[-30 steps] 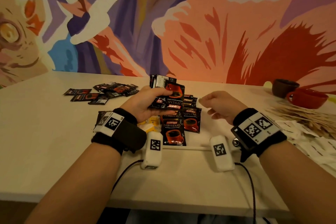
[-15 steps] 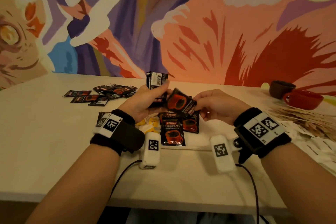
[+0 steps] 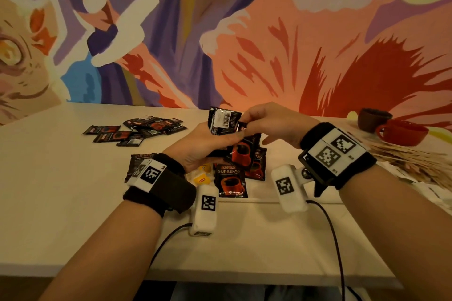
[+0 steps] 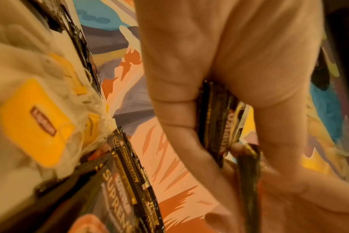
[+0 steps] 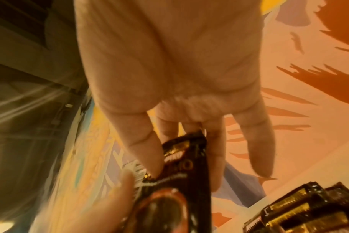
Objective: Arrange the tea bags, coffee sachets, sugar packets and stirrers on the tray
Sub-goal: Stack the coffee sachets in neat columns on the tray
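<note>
From the head view, the left hand [image 3: 208, 146] grips a small stack of coffee sachets [image 3: 223, 121] upright above the table [image 3: 61, 190], and the right hand [image 3: 269, 122] pinches the edge of one sachet at that stack. More sachets lie flat just below the hands, with yellow-tagged tea bags [image 3: 201, 177] beside them; I cannot make out a tray edge for certain. A loose pile of sachets [image 3: 137, 129] sits well apart to the left, and wooden stirrers [image 3: 403, 156] and white sugar packets [image 3: 435, 193] lie to the right, near a red cup [image 3: 402, 132].

The left wrist view shows the fingers [image 4: 175, 110] curled round several dark, glossy sachets held edge-on. They look thin and slick, so I'd guess the stack could fan out or slip if the grip eases while one is pulled free.

The right wrist view shows thumb and fingers [image 5: 141, 141] nipping the crimped top of one sachet [image 5: 181, 165]. Only its edge is held; a tug at an angle might drag neighbours along, or drop it crooked onto those below.
</note>
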`<state>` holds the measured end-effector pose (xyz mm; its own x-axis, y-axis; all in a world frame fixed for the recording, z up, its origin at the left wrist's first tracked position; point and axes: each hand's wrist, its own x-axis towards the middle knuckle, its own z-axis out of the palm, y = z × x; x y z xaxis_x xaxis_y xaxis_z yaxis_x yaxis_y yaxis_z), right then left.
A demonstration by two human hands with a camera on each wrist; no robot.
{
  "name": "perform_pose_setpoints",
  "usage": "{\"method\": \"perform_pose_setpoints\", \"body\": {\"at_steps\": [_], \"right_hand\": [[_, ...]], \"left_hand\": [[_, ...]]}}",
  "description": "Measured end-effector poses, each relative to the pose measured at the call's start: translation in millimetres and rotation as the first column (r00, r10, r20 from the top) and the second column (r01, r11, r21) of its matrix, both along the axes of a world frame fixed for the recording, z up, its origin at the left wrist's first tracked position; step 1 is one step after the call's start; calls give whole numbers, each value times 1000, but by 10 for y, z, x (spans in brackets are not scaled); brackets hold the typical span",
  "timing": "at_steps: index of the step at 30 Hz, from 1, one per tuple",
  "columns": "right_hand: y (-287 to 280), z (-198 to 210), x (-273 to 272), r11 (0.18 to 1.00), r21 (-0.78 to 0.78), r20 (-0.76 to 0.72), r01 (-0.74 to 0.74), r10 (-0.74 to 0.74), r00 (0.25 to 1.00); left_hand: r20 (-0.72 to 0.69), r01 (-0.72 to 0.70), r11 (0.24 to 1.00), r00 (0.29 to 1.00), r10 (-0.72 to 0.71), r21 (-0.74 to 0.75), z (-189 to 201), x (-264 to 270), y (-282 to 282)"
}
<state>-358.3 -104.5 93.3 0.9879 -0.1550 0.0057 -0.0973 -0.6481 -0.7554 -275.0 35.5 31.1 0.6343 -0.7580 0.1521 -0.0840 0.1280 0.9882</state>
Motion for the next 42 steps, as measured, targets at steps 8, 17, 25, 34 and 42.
{"method": "perform_pose_setpoints", "body": {"at_steps": [8,17,25,34,42], "right_hand": [[-41,-159,-25,958,255,23,132,-143,989],[-381,-474,29,901,190,-254,389,-338,906],[-388,-492,24,863,235,-212,447,-403,890],[-156,-593,-174,763,646,161,21,-163,973],[-218,-682,-150,647,761,327,-59,-303,895]], "left_hand": [[-48,-143,989,989,141,-38,-41,44,-45],[-437,-200,969,892,119,-144,25,65,13],[-412,-75,992,911,28,-99,26,28,20],[-221,-41,999,974,40,2,-16,-9,-9],[-231,-42,995,971,64,95,-3,-15,9]]}}
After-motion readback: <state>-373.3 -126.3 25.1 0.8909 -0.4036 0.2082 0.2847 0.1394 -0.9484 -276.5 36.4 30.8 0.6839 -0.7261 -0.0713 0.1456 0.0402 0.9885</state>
